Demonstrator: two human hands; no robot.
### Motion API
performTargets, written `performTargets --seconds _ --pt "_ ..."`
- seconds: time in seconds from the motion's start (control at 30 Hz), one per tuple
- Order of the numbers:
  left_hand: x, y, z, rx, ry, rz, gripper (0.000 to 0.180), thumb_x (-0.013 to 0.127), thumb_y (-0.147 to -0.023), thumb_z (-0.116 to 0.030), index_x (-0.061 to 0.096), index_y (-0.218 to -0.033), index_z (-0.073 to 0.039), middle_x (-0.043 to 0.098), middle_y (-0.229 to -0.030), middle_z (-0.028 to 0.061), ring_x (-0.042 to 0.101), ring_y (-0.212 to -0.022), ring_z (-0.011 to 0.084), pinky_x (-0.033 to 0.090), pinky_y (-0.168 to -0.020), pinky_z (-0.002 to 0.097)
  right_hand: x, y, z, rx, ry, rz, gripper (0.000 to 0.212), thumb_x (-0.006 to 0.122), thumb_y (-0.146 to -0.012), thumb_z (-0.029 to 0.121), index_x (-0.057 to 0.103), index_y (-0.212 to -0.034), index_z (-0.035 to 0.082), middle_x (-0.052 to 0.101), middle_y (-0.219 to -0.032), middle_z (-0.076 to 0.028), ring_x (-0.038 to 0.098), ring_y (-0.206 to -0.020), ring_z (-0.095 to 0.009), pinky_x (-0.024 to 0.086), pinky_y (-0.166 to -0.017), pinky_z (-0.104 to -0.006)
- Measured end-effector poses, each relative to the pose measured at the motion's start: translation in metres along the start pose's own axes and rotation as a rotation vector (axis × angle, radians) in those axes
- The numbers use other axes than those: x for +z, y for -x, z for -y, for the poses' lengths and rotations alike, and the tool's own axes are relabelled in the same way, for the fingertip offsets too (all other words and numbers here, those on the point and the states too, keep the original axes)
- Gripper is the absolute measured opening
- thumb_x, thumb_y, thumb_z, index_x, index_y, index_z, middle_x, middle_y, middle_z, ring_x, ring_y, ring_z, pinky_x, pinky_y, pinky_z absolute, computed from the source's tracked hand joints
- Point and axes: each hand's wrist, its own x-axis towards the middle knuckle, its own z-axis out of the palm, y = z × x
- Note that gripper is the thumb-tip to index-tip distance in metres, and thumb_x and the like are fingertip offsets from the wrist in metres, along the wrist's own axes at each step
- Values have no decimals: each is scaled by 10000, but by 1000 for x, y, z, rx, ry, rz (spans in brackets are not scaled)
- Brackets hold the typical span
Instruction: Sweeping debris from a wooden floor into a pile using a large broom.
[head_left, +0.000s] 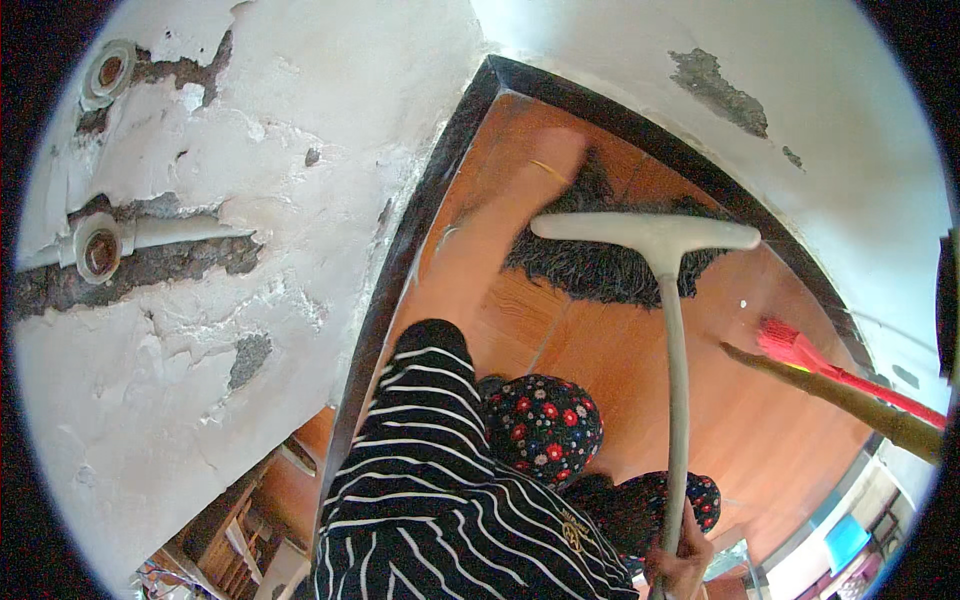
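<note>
A mop with a pale T-shaped head (645,232) and dark strands (585,265) rests on the brown floor near the corner. My right hand (682,562), low in the picture, is closed around the lower visible stretch of its pale handle (676,390). My left arm, in a black and white striped sleeve, reaches forward along the left wall. A thin yellow band circles the wrist. Beyond it my left hand (566,150) is smeared by motion beside the strands' upper left edge; its fingers do not show clearly, and whether it touches the strands I cannot tell.
Dark skirting (415,200) borders the floor below peeling white walls. Two pipe fittings (100,250) protrude at left. On the right lie a red brush (790,345) and a brown stick (840,395). My flower-patterned knees (548,430) are bent below. Wooden furniture (220,550) stands at lower left.
</note>
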Motion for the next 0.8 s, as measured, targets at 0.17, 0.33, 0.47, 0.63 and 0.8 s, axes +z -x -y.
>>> performTargets --seconds 0.17,0.33,0.47,0.63,0.8 --pt "3 66 76 35 -289 158 175 476 -779 -98 635 -810 -29 625 -774 169 627 -761 296 514 -672 400 26 -70 3 -108 -64 68 661 523 -675 -79 344 -1307 1 501 -642 -33 419 -392 -86 335 -306 -206" --pt "30 105 78 23 -202 274 170 457 -787 -83 615 -814 -25 610 -768 187 625 -744 305 519 -651 394 12 -60 10 -129 -4 65 669 512 -643 -67 363 -1293 -11 486 -616 -34 424 -397 -84 345 -320 -206" --pt "49 152 35 20 -137 329 165 493 -749 -94 622 -820 -18 605 -787 176 618 -748 292 518 -628 404 -19 -21 0 -65 4 109 636 566 -673 -40 396 -1284 10 528 -651 -15 467 -457 -78 394 -379 -207" --pt "57 177 19 18 -114 368 211 485 -767 -109 561 -924 9 594 -850 183 623 -757 312 517 -608 412 -25 -4 -9 31 120 44 648 579 -650 22 409 -1275 11 531 -624 -24 472 -447 -79 398 -374 -216" --pt "61 88 72 -91 -104 138 168 474 -781 -94 611 -780 4 612 -776 205 622 -749 310 509 -634 401 20 -42 11 -178 369 -24 597 538 -667 -28 443 -1255 16 531 -651 -10 462 -447 -65 378 -376 -204"
